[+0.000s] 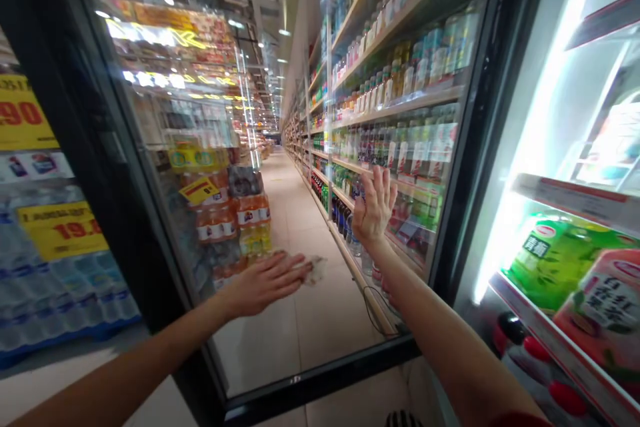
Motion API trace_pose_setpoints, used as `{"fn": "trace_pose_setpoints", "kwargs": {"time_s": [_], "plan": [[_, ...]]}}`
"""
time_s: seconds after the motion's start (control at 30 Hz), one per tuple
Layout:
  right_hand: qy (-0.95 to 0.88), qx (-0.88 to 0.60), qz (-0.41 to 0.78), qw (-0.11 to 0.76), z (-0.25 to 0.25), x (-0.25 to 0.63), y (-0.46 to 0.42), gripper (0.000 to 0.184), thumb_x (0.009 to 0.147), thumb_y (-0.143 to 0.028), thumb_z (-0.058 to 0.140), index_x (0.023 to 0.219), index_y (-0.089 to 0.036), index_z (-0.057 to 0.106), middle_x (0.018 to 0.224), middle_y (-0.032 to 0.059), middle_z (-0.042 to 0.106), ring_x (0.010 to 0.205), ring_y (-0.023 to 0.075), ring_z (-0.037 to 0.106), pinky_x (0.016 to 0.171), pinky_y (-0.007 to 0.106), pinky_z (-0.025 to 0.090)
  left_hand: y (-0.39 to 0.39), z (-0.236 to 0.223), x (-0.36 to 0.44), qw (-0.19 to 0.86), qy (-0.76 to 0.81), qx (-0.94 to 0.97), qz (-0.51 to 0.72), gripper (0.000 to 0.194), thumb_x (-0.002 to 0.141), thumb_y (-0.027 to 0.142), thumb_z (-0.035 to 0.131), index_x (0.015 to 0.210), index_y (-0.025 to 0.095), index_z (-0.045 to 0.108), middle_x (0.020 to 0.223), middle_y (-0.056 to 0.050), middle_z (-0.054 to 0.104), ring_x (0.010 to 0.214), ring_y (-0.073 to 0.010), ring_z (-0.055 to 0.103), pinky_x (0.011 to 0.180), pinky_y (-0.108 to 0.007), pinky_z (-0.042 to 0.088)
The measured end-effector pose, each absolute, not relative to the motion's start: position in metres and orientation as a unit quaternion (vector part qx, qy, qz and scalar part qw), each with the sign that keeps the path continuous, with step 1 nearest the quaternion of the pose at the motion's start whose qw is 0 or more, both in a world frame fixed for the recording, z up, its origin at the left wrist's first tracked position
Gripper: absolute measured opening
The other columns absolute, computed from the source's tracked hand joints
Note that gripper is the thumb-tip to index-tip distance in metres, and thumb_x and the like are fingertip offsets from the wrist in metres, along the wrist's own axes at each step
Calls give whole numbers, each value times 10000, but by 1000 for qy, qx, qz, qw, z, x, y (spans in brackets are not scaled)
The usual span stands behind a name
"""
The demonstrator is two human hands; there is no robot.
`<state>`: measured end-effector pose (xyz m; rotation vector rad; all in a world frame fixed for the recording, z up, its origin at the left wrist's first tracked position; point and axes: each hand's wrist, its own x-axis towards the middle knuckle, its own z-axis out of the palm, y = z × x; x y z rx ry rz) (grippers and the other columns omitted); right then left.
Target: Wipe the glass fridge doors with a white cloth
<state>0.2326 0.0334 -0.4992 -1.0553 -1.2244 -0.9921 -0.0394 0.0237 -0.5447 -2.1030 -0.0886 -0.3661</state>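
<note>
A glass fridge door with a black frame stands swung open in front of me. My left hand lies flat against the glass with its fingers stretched out, and a pale crumpled cloth shows at its fingertips. My right hand is raised with the fingers spread, palm against the glass near the door's right side. Neither hand grips anything.
To the right, the lit open fridge holds green and red drink packs on a shelf. Through the glass runs a store aisle with bottle shelves. Stacked water packs and yellow price signs stand on the left.
</note>
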Motion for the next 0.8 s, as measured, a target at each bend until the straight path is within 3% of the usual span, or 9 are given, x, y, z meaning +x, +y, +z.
{"fn": "trace_pose_setpoints", "kwargs": {"time_s": [0.1, 0.23, 0.3, 0.37, 0.47, 0.53, 0.67, 0.73, 0.8], "plan": [[-526, -453, -423, 583, -500, 232, 34, 462, 870, -270, 311, 1315, -201, 409, 1401, 105, 413, 1374, 220, 234, 1098, 485, 189, 27, -501, -61, 495, -155, -812, -270, 293, 863, 264, 491, 1150, 207, 518, 1404, -32, 392, 1358, -222, 219, 1113, -442, 219], [-528, -463, -415, 578, -499, 232, 34, 488, 856, -254, 317, 1338, -215, 380, 1414, 90, 395, 1379, 221, 219, 1098, 490, 186, 26, -451, -75, 442, -335, -684, -473, 318, 914, 224, 407, 1175, 47, 444, 1453, -138, 257, 1358, -274, 151, 1026, -512, 254], [-528, -464, -414, 578, -499, 232, 34, 492, 854, -251, 318, 1342, -211, 376, 1413, 91, 396, 1380, 220, 218, 1098, 488, 186, 23, -470, -69, 447, -306, -717, -439, 292, 889, 214, 437, 1154, 98, 483, 1461, -103, 262, 1368, -260, 133, 1069, -486, 225], [-526, -466, -416, 577, -499, 231, 33, 481, 860, -258, 317, 1333, -208, 387, 1408, 95, 403, 1378, 220, 224, 1098, 486, 187, 21, -507, -61, 472, -205, -793, -327, 267, 848, 205, 477, 1107, 206, 544, 1438, -24, 334, 1376, -217, 140, 1139, -432, 168], [-524, -465, -420, 576, -499, 232, 33, 462, 868, -267, 315, 1317, -208, 408, 1401, 96, 413, 1377, 219, 227, 1100, 482, 190, 22, -538, -57, 469, -79, -862, -172, 304, 826, 188, 473, 1106, 270, 556, 1393, 48, 404, 1377, -175, 139, 1163, -392, 103], [-525, -458, -423, 580, -500, 232, 34, 462, 869, -260, 315, 1318, -205, 408, 1400, 96, 414, 1378, 217, 226, 1101, 481, 189, 24, -521, -63, 481, -95, -850, -193, 301, 841, 198, 464, 1123, 256, 552, 1391, 35, 408, 1371, -175, 175, 1155, -398, 131], [-524, -456, -425, 581, -500, 233, 36, 471, 867, -262, 314, 1328, -209, 394, 1406, 93, 406, 1375, 220, 233, 1099, 484, 191, 26, -462, -67, 463, -311, -712, -425, 335, 905, 257, 382, 1174, 94, 496, 1465, -67, 265, 1367, -237, 140, 1113, -454, 189], [-525, -460, -422, 579, -500, 233, 36, 475, 867, -266, 313, 1334, -213, 385, 1408, 92, 404, 1377, 219, 227, 1100, 485, 190, 25, -465, -57, 454, -326, -716, -418, 329, 907, 253, 368, 1161, 94, 502, 1473, -63, 245, 1371, -244, 101, 1117, -451, 171], [-527, -459, -421, 578, -501, 233, 35, 476, 865, -261, 319, 1334, -209, 386, 1408, 96, 404, 1381, 218, 216, 1102, 485, 187, 24, -493, -44, 477, -229, -787, -317, 292, 881, 224, 405, 1136, 176, 537, 1445, -18, 319, 1375, -213, 112, 1142, -426, 139]]}}
